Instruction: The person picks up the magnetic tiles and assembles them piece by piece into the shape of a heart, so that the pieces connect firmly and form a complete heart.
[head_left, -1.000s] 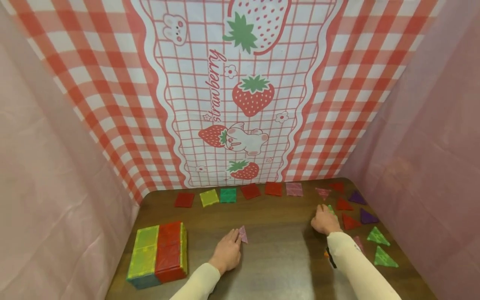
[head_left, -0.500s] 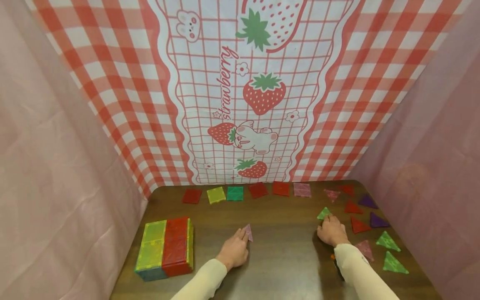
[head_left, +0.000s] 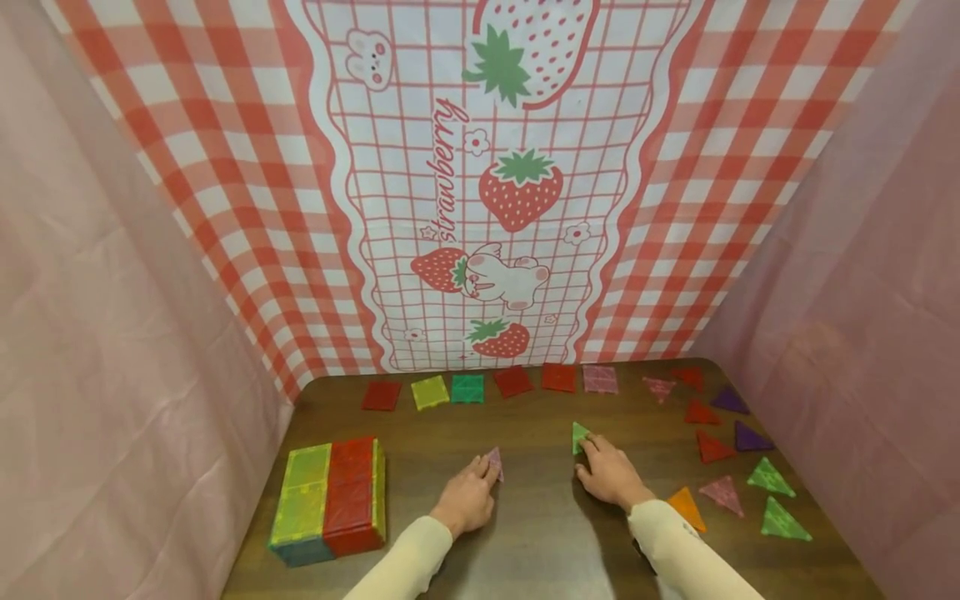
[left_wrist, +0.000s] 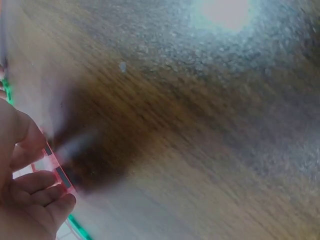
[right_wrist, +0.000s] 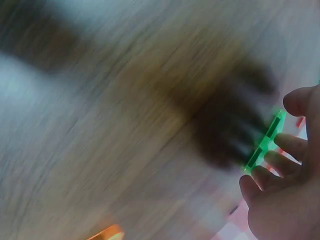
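The right hand [head_left: 609, 477] pinches a green triangle [head_left: 578, 436] standing on its edge on the brown table [head_left: 540, 533]. Just left of it, the left hand [head_left: 467, 502] holds a pink triangle [head_left: 494, 463] up the same way. More triangles [head_left: 750, 479] lie right of the right hand, and a block box [head_left: 327, 499] sits left of the left hand.

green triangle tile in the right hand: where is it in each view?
Head: green triangle tile stands on edge at table centre, pinched at the right hand's fingertips.
Left wrist: not surely in it; only thin green slivers at the left edge, too blurred to identify.
Right wrist: bright green strip, edge-on at right, between thumb and fingers.
Shared landmark: the dark wooden table.
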